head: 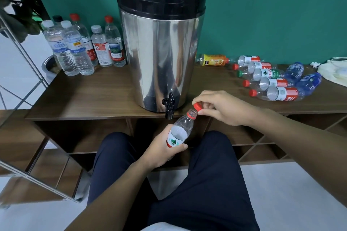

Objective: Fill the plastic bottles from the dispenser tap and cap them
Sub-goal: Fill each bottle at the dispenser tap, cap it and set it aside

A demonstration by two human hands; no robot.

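The left hand [161, 148] wraps its fingers around a tilted bottle [180, 133] just below the tap [169, 105]. The right hand [221, 107] pinches the red cap [197, 106] beside the bottle's open mouth. The bottle's bottom is hidden.

Both forearms were bare from frame edge to wrist, no sleeves, watches, bands or rings visible. Left hand [161, 148] and right hand [217, 107] were ungloved, nails short and unpainted where they showed. Legs were in dark navy trousers [202, 174], plain smooth fabric, no pattern, seams or pockets visible, soft creases along both thighs, which split apart toward 12 o'clock. At 6 o'clock, bottom edge of frame, a small patch of white cloth [159, 228] showed, probably a shirt hem, too cropped to be sure
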